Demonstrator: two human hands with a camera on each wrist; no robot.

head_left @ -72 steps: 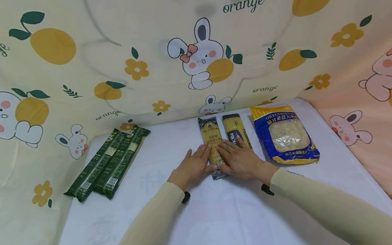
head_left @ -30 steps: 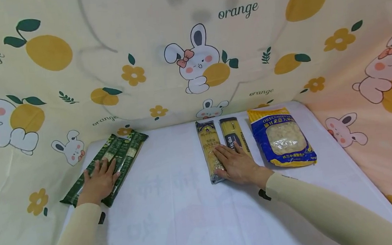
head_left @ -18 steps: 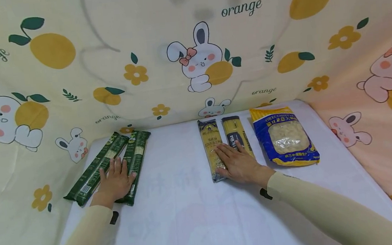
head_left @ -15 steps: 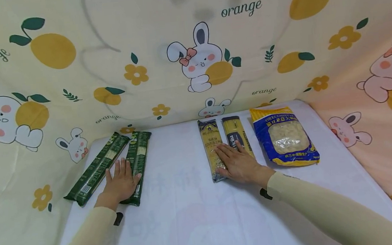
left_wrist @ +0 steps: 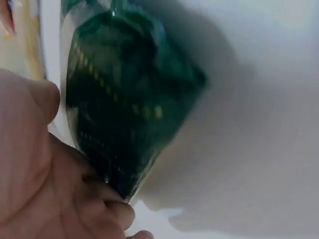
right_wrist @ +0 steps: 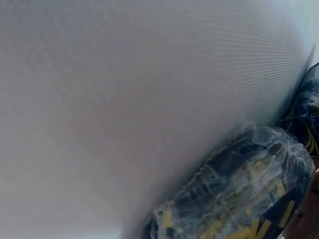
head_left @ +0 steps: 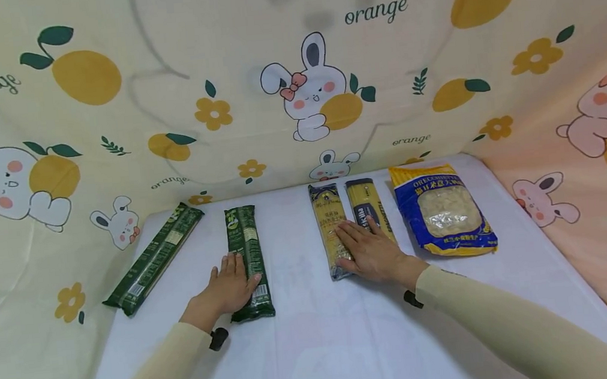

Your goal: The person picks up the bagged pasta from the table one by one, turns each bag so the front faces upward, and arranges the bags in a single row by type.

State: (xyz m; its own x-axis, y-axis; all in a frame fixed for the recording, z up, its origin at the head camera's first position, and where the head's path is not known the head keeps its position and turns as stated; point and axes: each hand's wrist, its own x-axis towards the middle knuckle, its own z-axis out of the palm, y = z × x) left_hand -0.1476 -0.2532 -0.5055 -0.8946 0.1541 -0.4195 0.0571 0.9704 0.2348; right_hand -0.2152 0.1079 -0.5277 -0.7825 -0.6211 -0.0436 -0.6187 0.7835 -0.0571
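My left hand (head_left: 229, 289) lies with extended fingers on a long green pasta packet (head_left: 252, 248), its thumb near the packet's right edge. In the left wrist view, the green packet (left_wrist: 124, 94) shows beside the hand (left_wrist: 50, 174). Further left, a second green packet (head_left: 155, 259) lies slantwise on the table. My right hand (head_left: 371, 253) rests flat, fingers extended, on the lower part of a gold pasta packet (head_left: 328, 211). It partly covers a Sicilia spaghetti packet (head_left: 365, 199) with a dark blue label. In the right wrist view, a clear-wrapped packet end (right_wrist: 249, 194) shows yellow pasta.
A blue and yellow bag of orecchiette (head_left: 449, 213) lies to the right of the Sicilia packet. All the packs lie on a white tabletop (head_left: 317, 345). A cream cloth (head_left: 249, 68) printed with rabbits and oranges hangs behind and at both sides.
My left hand has gone from the middle to the green packets and slid one rightward, away from the other. That packet has turned nearly upright in view. My right hand stays on the gold packet.
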